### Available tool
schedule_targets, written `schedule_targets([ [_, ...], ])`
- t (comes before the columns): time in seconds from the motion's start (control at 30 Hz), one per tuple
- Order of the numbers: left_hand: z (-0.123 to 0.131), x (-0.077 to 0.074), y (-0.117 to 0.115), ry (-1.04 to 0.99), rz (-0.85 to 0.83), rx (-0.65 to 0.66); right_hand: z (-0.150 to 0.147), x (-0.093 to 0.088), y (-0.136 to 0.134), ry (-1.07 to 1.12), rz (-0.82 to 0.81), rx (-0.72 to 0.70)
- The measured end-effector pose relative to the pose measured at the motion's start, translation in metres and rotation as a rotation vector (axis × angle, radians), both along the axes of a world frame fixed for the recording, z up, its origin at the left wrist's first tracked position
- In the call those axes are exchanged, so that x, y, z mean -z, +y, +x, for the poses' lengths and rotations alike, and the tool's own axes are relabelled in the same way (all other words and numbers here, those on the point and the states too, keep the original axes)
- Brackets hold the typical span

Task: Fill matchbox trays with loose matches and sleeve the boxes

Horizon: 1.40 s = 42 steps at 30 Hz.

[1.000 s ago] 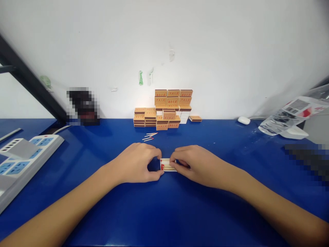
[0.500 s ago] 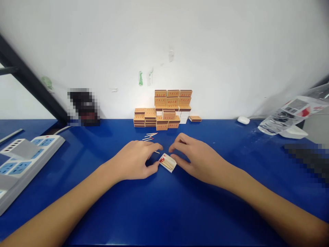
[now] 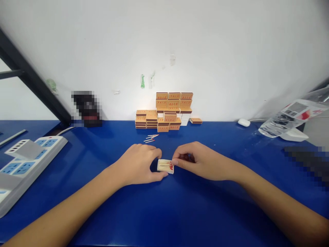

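A small white matchbox tray (image 3: 159, 170) lies on the blue desk, filled with matches (image 3: 164, 165) whose red heads point right. My left hand (image 3: 140, 164) curves round its left end, the thumb at the near edge and the index finger at the far corner. At the tray's right end, my right hand (image 3: 197, 161) is closed in a pinch beside the match heads; whatever lies between its fingertips is hidden. Beyond the hands, several loose matches (image 3: 150, 140) rest on the desk.
Stacked matchboxes (image 3: 173, 103) stand against the wall, with a single matchbox (image 3: 196, 120) to their right. A power strip (image 3: 38, 171) lies left. On the right are a white earbud case (image 3: 244, 122), a plastic bottle (image 3: 277, 120) and a blurred dark object (image 3: 305, 164).
The tray has turned, so the match heads now point right instead of up-left. My left hand has closed on it, and my right fingers have pinched together at its end.
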<state>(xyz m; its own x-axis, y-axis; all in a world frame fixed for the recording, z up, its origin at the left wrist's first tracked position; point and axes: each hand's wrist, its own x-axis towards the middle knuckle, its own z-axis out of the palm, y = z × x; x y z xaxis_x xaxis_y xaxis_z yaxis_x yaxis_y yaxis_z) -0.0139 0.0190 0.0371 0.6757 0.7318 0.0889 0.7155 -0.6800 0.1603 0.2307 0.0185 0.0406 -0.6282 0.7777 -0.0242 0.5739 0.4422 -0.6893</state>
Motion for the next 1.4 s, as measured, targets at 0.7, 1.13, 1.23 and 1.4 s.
schedule_targets([
  [0.7,0.019,0.016,-0.022,-0.029,0.003,0.239,-0.065,0.008,0.11,-0.442,0.387,0.016],
  [1.13,0.012,0.012,-0.018,0.003,0.008,0.24,-0.06,0.0,0.099,-0.541,0.353,-0.03],
  [1.23,0.012,0.012,-0.017,0.01,0.009,0.241,-0.057,-0.001,0.098,-0.534,0.331,-0.064],
  [1.4,0.01,0.014,-0.017,0.013,0.018,0.239,-0.061,-0.008,0.094,-0.505,0.352,-0.075],
])
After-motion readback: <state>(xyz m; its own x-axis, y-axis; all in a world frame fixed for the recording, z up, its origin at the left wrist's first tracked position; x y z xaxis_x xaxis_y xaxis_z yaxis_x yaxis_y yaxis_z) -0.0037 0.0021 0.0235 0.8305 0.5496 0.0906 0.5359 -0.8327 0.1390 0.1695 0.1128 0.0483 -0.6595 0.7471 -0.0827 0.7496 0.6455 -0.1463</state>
